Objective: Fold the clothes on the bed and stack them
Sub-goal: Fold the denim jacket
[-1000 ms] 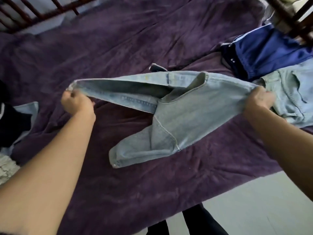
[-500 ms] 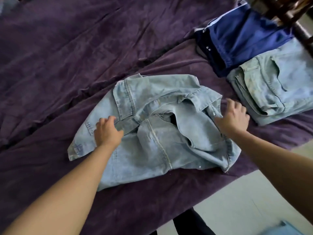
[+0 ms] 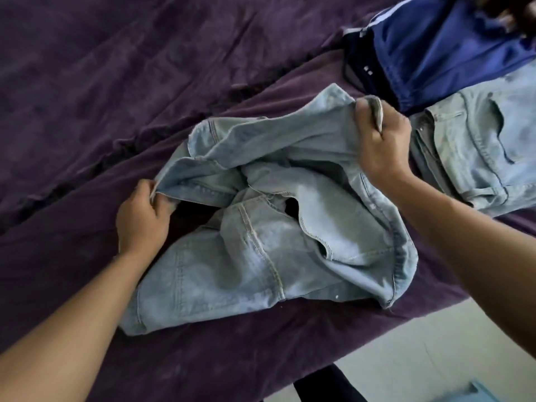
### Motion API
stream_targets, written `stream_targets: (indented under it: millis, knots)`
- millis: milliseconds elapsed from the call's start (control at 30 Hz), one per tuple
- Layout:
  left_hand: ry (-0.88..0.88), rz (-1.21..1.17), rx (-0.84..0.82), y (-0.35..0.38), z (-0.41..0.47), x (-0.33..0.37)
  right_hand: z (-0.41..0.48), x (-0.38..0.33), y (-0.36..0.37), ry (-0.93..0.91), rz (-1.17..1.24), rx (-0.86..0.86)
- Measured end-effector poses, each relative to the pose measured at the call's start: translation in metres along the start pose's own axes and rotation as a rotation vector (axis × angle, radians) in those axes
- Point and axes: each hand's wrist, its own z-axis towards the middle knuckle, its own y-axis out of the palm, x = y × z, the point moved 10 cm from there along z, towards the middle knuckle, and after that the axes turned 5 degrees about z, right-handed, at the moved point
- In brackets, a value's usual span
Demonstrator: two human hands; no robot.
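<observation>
Landmark: I place everything against the loose jeans (image 3: 261, 256), pale blue denim lying crumpled on the purple bed cover (image 3: 116, 82), close to its near edge.
Loose jeans: the near part lies flat on the cover and the far side is raised. One leg runs out to the near left, and I see a dark opening among the folds in the middle.
Left hand: the left hand (image 3: 143, 219) is at the left edge of the loose jeans. Its fingers and thumb are curled and pinch a seamed edge of the denim, holding it just off the cover.
Right hand: the right hand (image 3: 383, 140) is at the far right corner of the loose jeans, its fist closed round a bunched fold of the cloth and lifted clear of the cover.
Between the grips: the denim runs from one hand to the other in a slack, creased band.
Folded jeans: the folded jeans (image 3: 478, 149), a second pale pair, lie flat with a pocket up, just right of the loose jeans. I cannot tell whether the two pairs touch.
Blue garment: the blue garment (image 3: 441, 44), dark with white stripes, lies to the far right of the loose jeans, against the folded jeans.
Floor: pale floor (image 3: 435, 352) shows to the near right of the loose jeans, past the cover's edge.
Dark shape: a black dark shape (image 3: 322, 384) sits nearer than the loose jeans, below the cover's edge. I cannot tell what it is.
</observation>
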Motion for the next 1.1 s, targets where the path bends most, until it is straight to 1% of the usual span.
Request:
stream_targets:
  millis: [67, 133, 200, 233, 267, 300, 333, 367, 400, 433, 467, 500, 533, 567, 600, 633, 667, 700, 733, 767, 800, 833, 867, 900, 933, 1000, 1067, 1100]
  knots:
    - [0.087, 0.026, -0.029, -0.019, -0.019, 0.014, -0.024, -0.014, -0.017, -0.070, -0.112, -0.050]
    - [0.220, 0.130, -0.113, -0.026, -0.051, 0.025, -0.060, -0.017, -0.031, -0.153, -0.240, -0.139]
    - [0.351, 0.221, -0.266, -0.018, -0.093, 0.020, -0.108, -0.010, -0.037, -0.244, -0.384, -0.260]
    - [0.361, 0.269, -0.392, -0.007, -0.116, 0.008, -0.134, -0.001, -0.038, -0.268, -0.479, -0.328]
    - [0.321, 0.337, -0.539, 0.007, -0.140, -0.011, -0.162, 0.014, -0.035, -0.254, -0.582, -0.429]
    - [0.283, 0.416, -0.686, 0.019, -0.164, -0.031, -0.191, 0.036, -0.030, -0.208, -0.688, -0.577]
    - [0.286, 0.492, -0.793, 0.028, -0.186, -0.045, -0.221, 0.063, -0.024, -0.132, -0.807, -0.758]
    - [0.322, 0.561, -0.880, 0.035, -0.203, -0.056, -0.248, 0.087, -0.023, -0.046, -0.905, -0.931]
    - [0.351, 0.601, -0.961, 0.041, -0.214, -0.061, -0.269, 0.103, -0.023, 0.024, -0.969, -1.065]
    - [0.364, 0.610, -1.018, 0.045, -0.218, -0.061, -0.280, 0.112, -0.023, 0.108, -0.955, -1.156]
    - [0.382, 0.589, -1.041, 0.048, -0.217, -0.053, -0.285, 0.113, -0.023, 0.236, -0.844, -1.195]
    - [0.402, 0.537, -1.011, 0.050, -0.209, -0.038, -0.281, 0.110, -0.023, 0.355, -0.672, -1.143]
    - [0.417, 0.468, -0.925, 0.049, -0.194, -0.019, -0.265, 0.104, -0.025, 0.397, -0.541, -0.995]
    - [0.412, 0.362, -0.779, 0.043, -0.172, 0.005, -0.236, 0.098, -0.037, 0.374, -0.479, -0.754]
    - [0.380, 0.231, -0.608, 0.033, -0.145, 0.026, -0.203, 0.093, -0.058, 0.333, -0.489, -0.476]
    - [0.338, 0.122, -0.440, 0.024, -0.117, 0.042, -0.175, 0.092, -0.079, 0.301, -0.543, -0.253]
    - [0.305, 0.041, -0.291, 0.019, -0.089, 0.052, -0.154, 0.099, -0.093, 0.317, -0.614, -0.129]
    - [0.255, -0.012, -0.201, 0.020, -0.064, 0.055, -0.138, 0.114, -0.101, 0.397, -0.682, -0.102]
    - [0.175, -0.062, -0.170, 0.030, -0.039, 0.053, -0.129, 0.133, -0.102, 0.529, -0.716, -0.126]
    - [0.049, -0.107, -0.216, 0.047, -0.018, 0.045, -0.128, 0.153, -0.099, 0.664, -0.711, -0.173]
    - [-0.118, -0.150, -0.326, 0.073, -0.006, 0.032, -0.133, 0.168, -0.090, 0.760, -0.705, -0.237]
    - [-0.282, -0.188, -0.463, 0.101, -0.007, 0.021, -0.138, 0.177, -0.079, 0.786, -0.713, -0.311]
    - [-0.380, -0.229, -0.590, 0.124, -0.018, 0.018, -0.142, 0.180, -0.067, 0.753, -0.718, -0.371]
    - [-0.400, -0.259, -0.672, 0.140, -0.028, 0.021, -0.143, 0.178, -0.057, 0.680, -0.695, -0.389]
    - [-0.357, -0.242, -0.672, 0.144, -0.033, 0.024, -0.141, 0.171, -0.051, 0.599, -0.648, -0.364]
    - [-0.273, -0.147, -0.487, 0.118, -0.028, 0.019, -0.121, 0.146, -0.061, 0.465, -0.534, -0.203]
    - [-0.260, -0.051, -0.268, 0.070, -0.010, -0.006, -0.084, 0.123, -0.086, 0.416, -0.412, 0.002]
    - [-0.280, -0.007, -0.184, 0.043, -0.002, -0.024, -0.062, 0.114, -0.094, 0.413, -0.361, 0.069]
